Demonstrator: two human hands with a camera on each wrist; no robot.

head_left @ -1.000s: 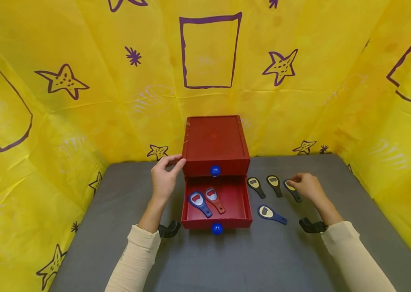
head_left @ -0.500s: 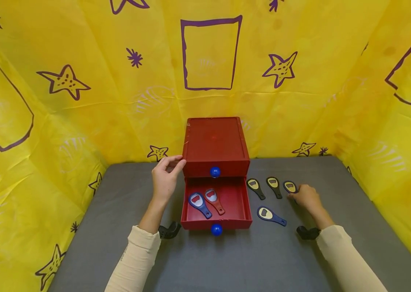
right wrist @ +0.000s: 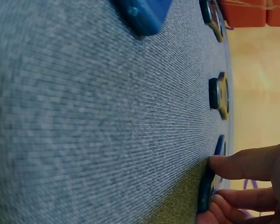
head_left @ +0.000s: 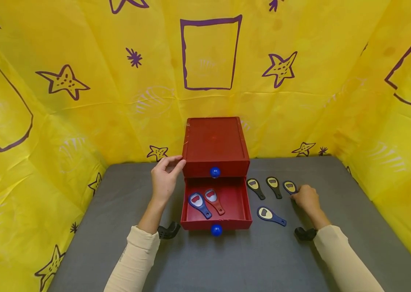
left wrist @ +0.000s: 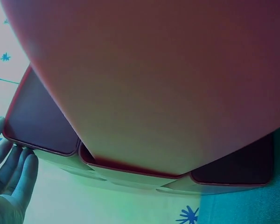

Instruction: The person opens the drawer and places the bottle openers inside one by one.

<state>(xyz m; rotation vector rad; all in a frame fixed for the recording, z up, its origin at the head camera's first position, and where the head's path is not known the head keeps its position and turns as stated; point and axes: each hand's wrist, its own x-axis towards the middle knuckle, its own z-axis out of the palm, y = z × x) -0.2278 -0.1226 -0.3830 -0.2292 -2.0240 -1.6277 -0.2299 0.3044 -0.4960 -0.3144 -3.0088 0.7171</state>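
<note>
My right hand [head_left: 308, 201] pinches the handle of a blue-rimmed bottle opener [head_left: 290, 187] with a yellow face. In the right wrist view, thumb and fingers lie on either side of this bottle opener [right wrist: 205, 189], which is low at the table. My left hand [head_left: 163, 182] touches the front left corner of a red drawer unit [head_left: 215, 140] with fairly straight fingers; the left wrist view shows those fingers [left wrist: 22, 179] by its edge. The lower drawer [head_left: 238, 198] is pulled out, holding a blue bottle opener [head_left: 197, 200] and a red bottle opener [head_left: 211, 196].
Two black bottle openers [head_left: 253, 184] with yellow faces lie right of the drawer unit. Nearer the front is another blue bottle opener [head_left: 265, 213]. Blue knobs [head_left: 216, 230] stick out from both drawer fronts. Yellow patterned cloth [head_left: 118, 101] surrounds the grey table [head_left: 227, 263].
My right hand has slid from the head of the far right bottle opener down to its handle, uncovering the yellow face. The left hand has stayed on the drawer unit.
</note>
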